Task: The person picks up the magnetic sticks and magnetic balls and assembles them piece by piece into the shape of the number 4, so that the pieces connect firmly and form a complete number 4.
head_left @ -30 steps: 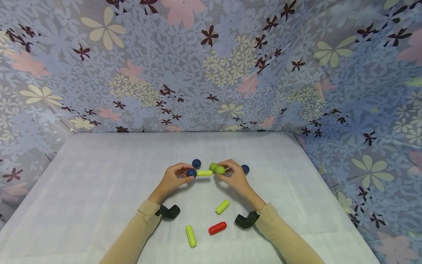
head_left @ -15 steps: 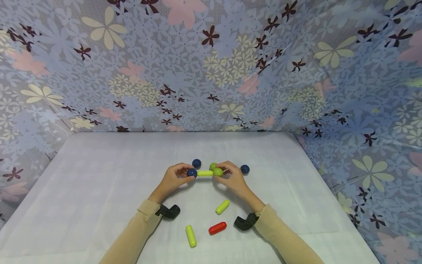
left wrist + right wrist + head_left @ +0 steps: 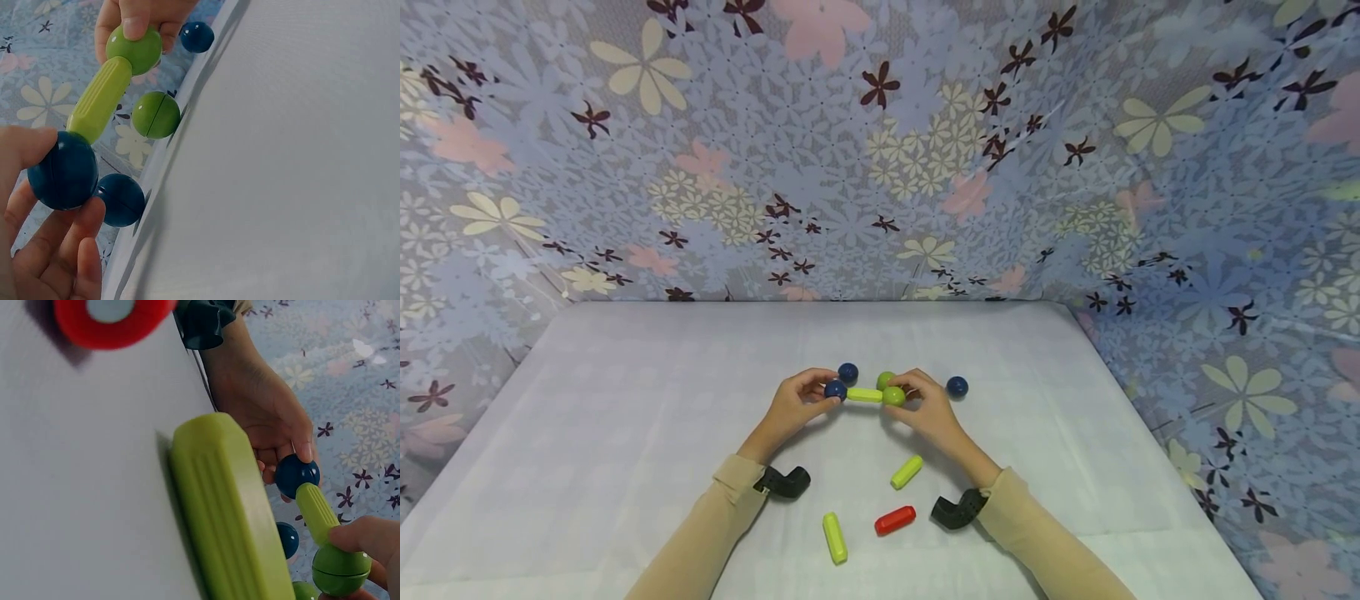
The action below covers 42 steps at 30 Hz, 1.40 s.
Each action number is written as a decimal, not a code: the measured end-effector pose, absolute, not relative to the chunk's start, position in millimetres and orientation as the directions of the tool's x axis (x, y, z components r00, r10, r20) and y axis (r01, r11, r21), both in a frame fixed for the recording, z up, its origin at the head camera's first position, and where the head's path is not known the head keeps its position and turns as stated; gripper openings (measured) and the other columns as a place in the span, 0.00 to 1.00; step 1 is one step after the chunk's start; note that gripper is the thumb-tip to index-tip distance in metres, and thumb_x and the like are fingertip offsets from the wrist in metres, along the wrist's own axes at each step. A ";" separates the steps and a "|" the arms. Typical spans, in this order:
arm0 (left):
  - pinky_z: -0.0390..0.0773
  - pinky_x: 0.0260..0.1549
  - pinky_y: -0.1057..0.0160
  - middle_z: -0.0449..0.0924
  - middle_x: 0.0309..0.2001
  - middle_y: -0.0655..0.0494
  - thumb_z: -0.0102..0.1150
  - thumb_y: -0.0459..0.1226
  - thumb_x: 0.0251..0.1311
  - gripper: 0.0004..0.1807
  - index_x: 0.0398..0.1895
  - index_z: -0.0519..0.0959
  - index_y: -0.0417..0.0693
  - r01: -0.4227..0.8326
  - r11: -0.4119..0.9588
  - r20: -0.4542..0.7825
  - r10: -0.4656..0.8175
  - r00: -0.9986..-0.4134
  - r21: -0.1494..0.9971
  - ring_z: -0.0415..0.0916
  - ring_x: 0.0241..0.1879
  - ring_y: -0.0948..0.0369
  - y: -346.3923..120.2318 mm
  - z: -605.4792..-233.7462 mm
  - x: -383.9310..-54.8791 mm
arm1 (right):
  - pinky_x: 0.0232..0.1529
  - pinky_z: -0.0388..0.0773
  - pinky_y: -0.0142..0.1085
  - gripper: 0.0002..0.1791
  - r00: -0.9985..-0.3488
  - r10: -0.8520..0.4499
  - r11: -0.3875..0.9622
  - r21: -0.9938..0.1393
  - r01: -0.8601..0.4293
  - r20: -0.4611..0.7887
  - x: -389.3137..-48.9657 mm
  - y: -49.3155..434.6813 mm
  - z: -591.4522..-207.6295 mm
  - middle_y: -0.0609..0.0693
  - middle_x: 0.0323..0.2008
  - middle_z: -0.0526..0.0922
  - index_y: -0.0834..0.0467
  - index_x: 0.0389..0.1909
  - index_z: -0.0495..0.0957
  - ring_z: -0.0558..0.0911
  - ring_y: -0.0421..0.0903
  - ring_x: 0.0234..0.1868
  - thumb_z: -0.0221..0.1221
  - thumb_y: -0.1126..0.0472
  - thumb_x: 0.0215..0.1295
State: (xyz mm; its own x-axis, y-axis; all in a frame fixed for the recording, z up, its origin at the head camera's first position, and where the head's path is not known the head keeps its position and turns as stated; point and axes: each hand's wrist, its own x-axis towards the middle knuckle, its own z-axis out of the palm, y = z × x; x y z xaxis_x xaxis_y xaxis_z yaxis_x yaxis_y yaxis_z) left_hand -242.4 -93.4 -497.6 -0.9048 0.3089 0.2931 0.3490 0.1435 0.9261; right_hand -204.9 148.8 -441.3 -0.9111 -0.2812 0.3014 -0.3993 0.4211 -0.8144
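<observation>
My left hand pinches a dark blue ball between thumb and fingers. A yellow-green stick runs from that ball to a green ball, their ends meeting in the left wrist view. The green ball is gripped by my right hand, thumb on the near side. This joined row is held over the white table. Just behind it lie a second green ball and another blue ball. Beyond my right hand sits one more blue ball.
Between my forearms, on the white table, lie a short yellow-green stick, a red stick and another yellow-green stick. A flower-patterned cloth rises behind the table and along its right side.
My right hand has moved slightly left and toward me with its green ball, which now meets the end of the yellow-green stick. The left hand has barely moved.
</observation>
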 end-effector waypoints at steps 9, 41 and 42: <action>0.79 0.42 0.71 0.79 0.48 0.32 0.63 0.27 0.54 0.20 0.50 0.76 0.27 0.347 0.175 0.294 0.271 -0.917 0.921 0.76 0.39 0.62 -92.3 -472.4 -228.0 | 0.45 0.80 0.46 0.20 -0.920 -0.285 0.432 -0.821 -0.373 0.268 -201.1 144.9 -443.0 0.63 0.43 0.81 0.72 0.46 0.77 0.80 0.56 0.42 0.67 0.71 0.51; 0.76 0.45 0.63 0.83 0.45 0.44 0.67 0.35 0.54 0.22 0.54 0.79 0.41 0.342 0.306 0.291 0.200 -0.936 0.889 0.78 0.38 0.61 -95.2 -501.1 -242.1 | 0.38 0.81 0.30 0.21 -0.842 -0.479 0.388 -0.801 -0.456 0.248 -191.2 121.9 -479.5 0.53 0.41 0.83 0.60 0.47 0.79 0.80 0.42 0.36 0.70 0.60 0.52; 0.76 0.45 0.64 0.83 0.45 0.44 0.67 0.35 0.54 0.21 0.53 0.79 0.42 0.342 0.315 0.290 0.202 -0.936 0.885 0.78 0.38 0.62 -95.6 -501.7 -242.3 | 0.38 0.81 0.30 0.21 -0.838 -0.487 0.382 -0.802 -0.459 0.248 -190.7 121.4 -480.0 0.54 0.41 0.83 0.61 0.47 0.78 0.80 0.41 0.36 0.70 0.61 0.52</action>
State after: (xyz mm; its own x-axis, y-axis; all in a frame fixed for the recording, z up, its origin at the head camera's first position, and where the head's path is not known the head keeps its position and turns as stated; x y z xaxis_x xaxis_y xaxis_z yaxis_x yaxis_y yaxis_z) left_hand -242.3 -95.6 -501.7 -0.9355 0.2021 0.2897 0.3422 0.3145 0.8854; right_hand -190.7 121.4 -480.0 -0.8378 -0.4867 0.2475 -0.4590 0.3822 -0.8020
